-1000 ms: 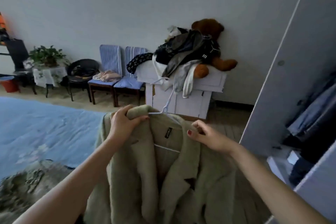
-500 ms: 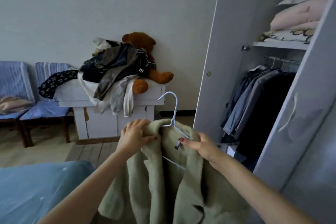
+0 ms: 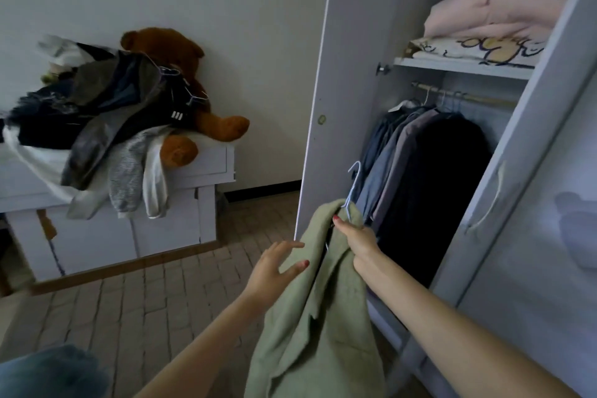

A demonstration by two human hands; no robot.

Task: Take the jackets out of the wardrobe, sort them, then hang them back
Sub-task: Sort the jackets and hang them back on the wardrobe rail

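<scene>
Now the right hand (image 3: 358, 237) has its grip closed on the collar of the pale green woolly jacket (image 3: 318, 317), pinching it at the neck of the thin white wire hanger (image 3: 352, 186), whose hook pokes up just above the grip. The coat hangs below the grip. Left of it, the left hand (image 3: 274, 271) lies open, fingers spread, touching the fabric. Beyond the grip, the open white wardrobe (image 3: 323, 100) shows dark jackets (image 3: 420, 165) on the rail (image 3: 468, 97).
</scene>
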